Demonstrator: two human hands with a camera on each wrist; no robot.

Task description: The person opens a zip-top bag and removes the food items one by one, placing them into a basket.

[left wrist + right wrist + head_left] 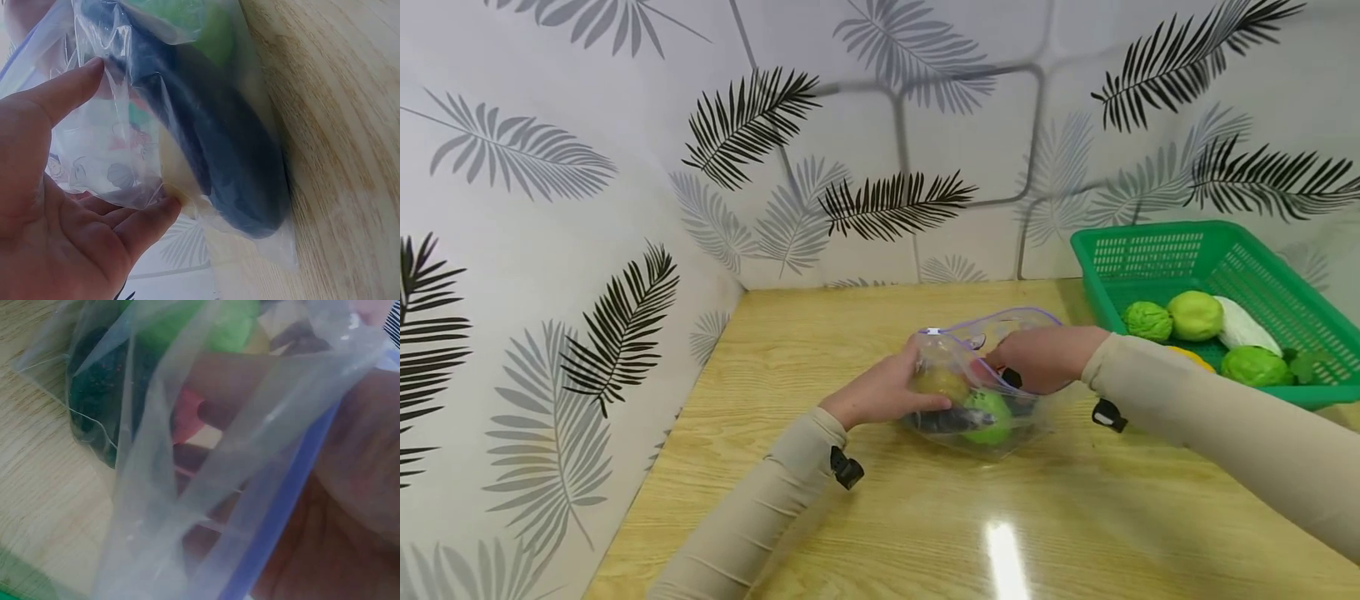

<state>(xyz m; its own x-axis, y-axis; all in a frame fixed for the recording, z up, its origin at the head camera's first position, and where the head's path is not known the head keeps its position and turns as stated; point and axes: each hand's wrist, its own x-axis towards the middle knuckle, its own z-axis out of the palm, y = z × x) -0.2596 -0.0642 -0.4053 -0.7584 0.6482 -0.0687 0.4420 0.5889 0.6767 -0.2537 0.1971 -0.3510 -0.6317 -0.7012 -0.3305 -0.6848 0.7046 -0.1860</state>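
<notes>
A clear zip-top bag [958, 348] with a purple-edged mouth stands open on the table. My left hand [886, 393] holds its left side, thumb and fingers spread round the plastic. Inside, a long dark eggplant [231, 144] lies along the near side, beside a light green round item [990, 417] and a yellowish round one [942, 383]. Through the mouth reaches my right hand [1043, 357], its fingers round a pinkish-red item [186, 415] mostly hidden by them and the plastic. A dark green item [94, 394] shows near it in the right wrist view.
At the right stands a green plastic basket [1093, 279] holding a green ball-shaped vegetable [1147, 321], a yellow-green fruit [1196, 316], a long white vegetable [1243, 325], a leafy green one [1255, 367] and something yellow [1191, 358]. Leaf-patterned walls [865, 133] border the wooden table [820, 325].
</notes>
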